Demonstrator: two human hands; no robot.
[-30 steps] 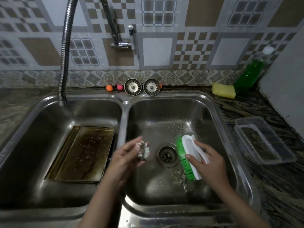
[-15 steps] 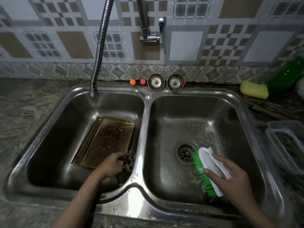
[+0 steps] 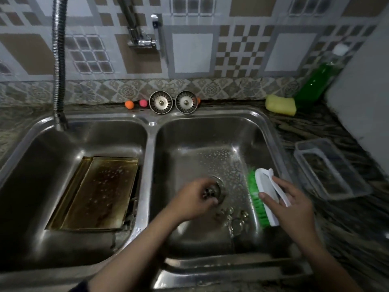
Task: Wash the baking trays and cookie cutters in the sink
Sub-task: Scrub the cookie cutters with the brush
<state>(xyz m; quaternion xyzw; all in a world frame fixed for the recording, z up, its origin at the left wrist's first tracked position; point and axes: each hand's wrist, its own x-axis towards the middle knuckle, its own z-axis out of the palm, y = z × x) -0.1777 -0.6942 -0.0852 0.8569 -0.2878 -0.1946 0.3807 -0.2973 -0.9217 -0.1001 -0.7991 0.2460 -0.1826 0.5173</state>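
Observation:
A stained golden baking tray (image 3: 99, 192) lies flat in the left basin of the steel double sink (image 3: 150, 131). Small metal cookie cutters (image 3: 132, 207) rest by its right edge. More cookie cutters (image 3: 233, 220) lie on the wet floor of the right basin, just in front of the drain (image 3: 220, 184). My left hand (image 3: 193, 199) hovers over that drain with its fingers curled; motion blur hides whether it holds anything. My right hand (image 3: 290, 209) grips a white scrub brush with green bristles (image 3: 264, 186) near the basin's right wall.
A flexible faucet hose (image 3: 59, 60) hangs over the left basin's back corner. Two sink strainers (image 3: 161, 102) and small coloured balls (image 3: 129, 104) sit on the back ledge. On the right counter are a yellow sponge (image 3: 281, 104), a green soap bottle (image 3: 315, 81) and a clear plastic container (image 3: 330, 167).
My left hand carried a cookie cutter into the left basin beside the tray, then came back to the right basin over the drain. The right hand kept holding the brush.

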